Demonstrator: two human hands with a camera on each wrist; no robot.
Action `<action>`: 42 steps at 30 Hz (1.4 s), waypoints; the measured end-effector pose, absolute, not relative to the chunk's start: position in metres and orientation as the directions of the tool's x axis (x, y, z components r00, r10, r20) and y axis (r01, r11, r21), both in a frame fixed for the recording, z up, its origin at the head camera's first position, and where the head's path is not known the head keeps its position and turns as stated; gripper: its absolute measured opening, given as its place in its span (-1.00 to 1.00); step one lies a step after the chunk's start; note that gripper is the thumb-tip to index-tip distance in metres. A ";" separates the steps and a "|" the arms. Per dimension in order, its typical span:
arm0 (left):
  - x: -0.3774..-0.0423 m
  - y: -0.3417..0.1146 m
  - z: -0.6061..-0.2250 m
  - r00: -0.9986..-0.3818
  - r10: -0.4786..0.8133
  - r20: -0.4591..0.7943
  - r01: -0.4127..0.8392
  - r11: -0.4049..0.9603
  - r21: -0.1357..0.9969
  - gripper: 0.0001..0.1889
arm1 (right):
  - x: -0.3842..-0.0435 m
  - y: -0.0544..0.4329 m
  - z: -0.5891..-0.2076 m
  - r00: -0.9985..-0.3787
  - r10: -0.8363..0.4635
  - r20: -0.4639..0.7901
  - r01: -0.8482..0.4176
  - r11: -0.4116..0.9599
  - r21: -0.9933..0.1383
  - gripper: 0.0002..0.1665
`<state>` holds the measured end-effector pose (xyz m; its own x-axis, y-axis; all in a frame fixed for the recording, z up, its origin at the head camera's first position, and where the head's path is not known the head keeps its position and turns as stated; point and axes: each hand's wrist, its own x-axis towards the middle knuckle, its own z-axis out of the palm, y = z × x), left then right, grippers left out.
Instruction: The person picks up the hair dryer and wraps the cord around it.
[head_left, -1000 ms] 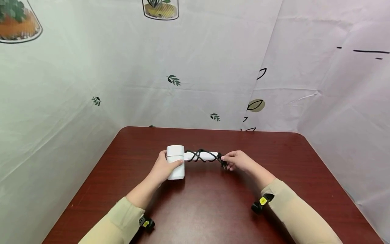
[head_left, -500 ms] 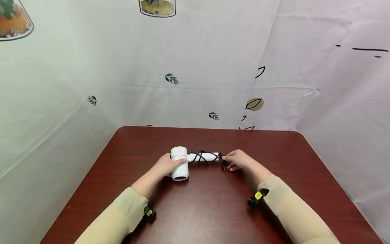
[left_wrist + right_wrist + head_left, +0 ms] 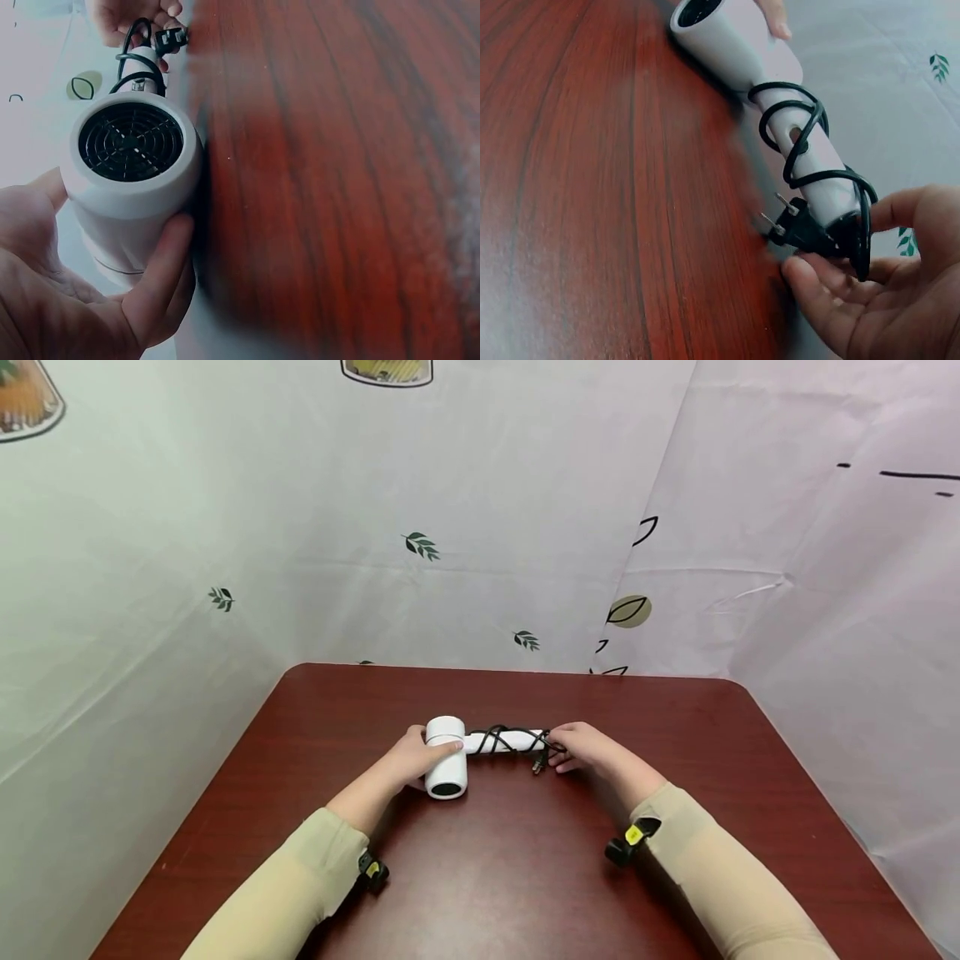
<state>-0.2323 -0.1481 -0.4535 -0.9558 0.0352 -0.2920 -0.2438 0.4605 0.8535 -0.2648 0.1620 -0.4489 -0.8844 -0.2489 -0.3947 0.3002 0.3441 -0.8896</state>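
Note:
A white hair dryer (image 3: 447,768) lies across the middle of the table, barrel at the left and handle (image 3: 831,196) toward the right. My left hand (image 3: 407,757) grips the barrel, with thumb and fingers on opposite sides. In the left wrist view the round black grille (image 3: 129,142) faces the camera. A black power cord (image 3: 821,177) winds crosswise round the handle. At the handle's end my right hand (image 3: 587,748) pinches the cord between thumb and fingers. The two-pin plug (image 3: 801,227) hangs just beside those fingers.
A dark red wood-grain table (image 3: 480,868) with rounded far corners lies under both arms. Pale fabric walls (image 3: 480,510) with printed leaves enclose its back and sides. Black wrist cameras (image 3: 621,850) are strapped at the sleeves.
The hair dryer's barrel has shifted slightly right and rolled, so its dark end now shows in the head view. My right fingers have moved slightly at the cord, and the plug now hangs further left.

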 end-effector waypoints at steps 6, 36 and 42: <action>-0.236 -0.143 -0.454 -0.964 0.013 -0.266 -0.230 0.461 0.857 -0.07 | -0.264 0.164 -0.448 -0.874 -0.273 -0.401 0.333 0.262 -0.906 -0.48; -0.236 -0.152 -0.447 -0.957 0.072 -0.280 -0.239 0.347 0.907 -0.28 | -0.269 0.183 -0.451 -0.943 -0.297 -0.150 -0.078 0.635 -0.769 -0.66; -0.235 -0.156 -0.446 -0.947 0.067 -0.314 -0.275 0.337 0.901 -0.26 | -0.269 0.187 -0.453 -0.952 -0.269 -0.145 -0.055 0.619 -0.784 -0.63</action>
<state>-0.2346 -0.1561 -0.4464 -0.9469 0.0671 -0.3143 -0.2751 0.3366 0.9006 -0.2687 0.1870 -0.4533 -0.9523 -0.2686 -0.1449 -0.0552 0.6186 -0.7837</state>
